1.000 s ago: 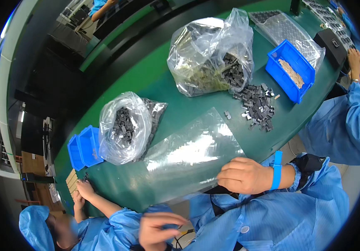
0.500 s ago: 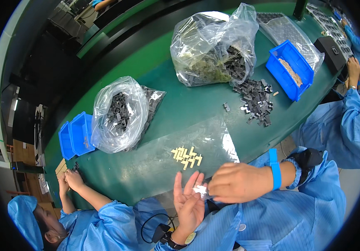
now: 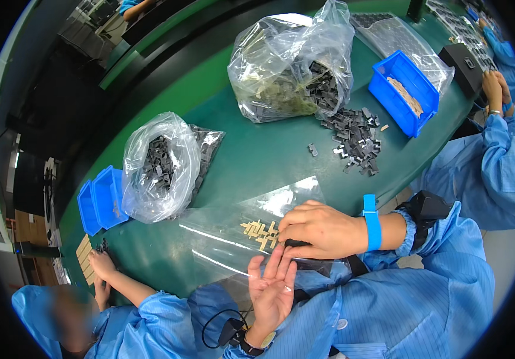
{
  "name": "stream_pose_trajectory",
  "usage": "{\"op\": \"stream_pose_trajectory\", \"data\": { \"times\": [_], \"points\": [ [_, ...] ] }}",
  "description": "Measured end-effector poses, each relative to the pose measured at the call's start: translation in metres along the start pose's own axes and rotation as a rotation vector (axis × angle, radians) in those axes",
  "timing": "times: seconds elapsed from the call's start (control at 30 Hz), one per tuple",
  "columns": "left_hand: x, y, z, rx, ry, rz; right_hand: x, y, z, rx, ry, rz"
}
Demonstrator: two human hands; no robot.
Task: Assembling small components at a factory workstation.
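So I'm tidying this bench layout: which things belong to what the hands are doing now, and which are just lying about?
In use:
- right hand, resting on the clear plastic sheet
- left hand, open palm up at the table edge
- small tan pieces beside the right fingers

Lying about:
- two clear bags of dark parts
- loose dark parts
- blue bin
- pair of small blue bins

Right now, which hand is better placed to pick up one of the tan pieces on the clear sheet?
Right hand: it rests palm down on the clear sheet beside the tan pieces. The left hand lies palm up below them.
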State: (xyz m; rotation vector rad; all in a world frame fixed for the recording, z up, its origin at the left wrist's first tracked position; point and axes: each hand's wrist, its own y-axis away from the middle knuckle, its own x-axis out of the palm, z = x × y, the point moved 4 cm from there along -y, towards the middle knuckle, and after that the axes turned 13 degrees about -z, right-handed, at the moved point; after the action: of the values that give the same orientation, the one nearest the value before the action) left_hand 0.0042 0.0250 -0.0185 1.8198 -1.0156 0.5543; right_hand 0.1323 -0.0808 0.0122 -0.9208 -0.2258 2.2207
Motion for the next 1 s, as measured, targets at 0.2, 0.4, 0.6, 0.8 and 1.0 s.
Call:
{"op": "stream_pose_trajectory", "data": {
  "times": [0.2,0.4,0.6,0.8,1.0],
  "points": [
    [-0.008,-0.003,0.004,-0.029,0.100,0.018,0.002,-0.005,-0.003,0.094,-0.116,-0.022],
    [-0.009,-0.003,0.004,0.034,0.065,0.084,0.002,-0.009,-0.005,0.195,-0.262,-0.026],
    [-0.009,-0.001,0.005,0.017,0.111,0.021,0.007,-0.012,-0.007,0.242,-0.258,-0.029],
    [-0.013,0.002,0.005,0.021,0.052,-0.085,-0.006,-0.017,-0.002,0.078,-0.035,-0.235],
    [0.002,0.008,0.007,-0.097,0.061,-0.203,-0.013,-0.017,-0.005,0.033,0.021,-0.209]
  ]
}}
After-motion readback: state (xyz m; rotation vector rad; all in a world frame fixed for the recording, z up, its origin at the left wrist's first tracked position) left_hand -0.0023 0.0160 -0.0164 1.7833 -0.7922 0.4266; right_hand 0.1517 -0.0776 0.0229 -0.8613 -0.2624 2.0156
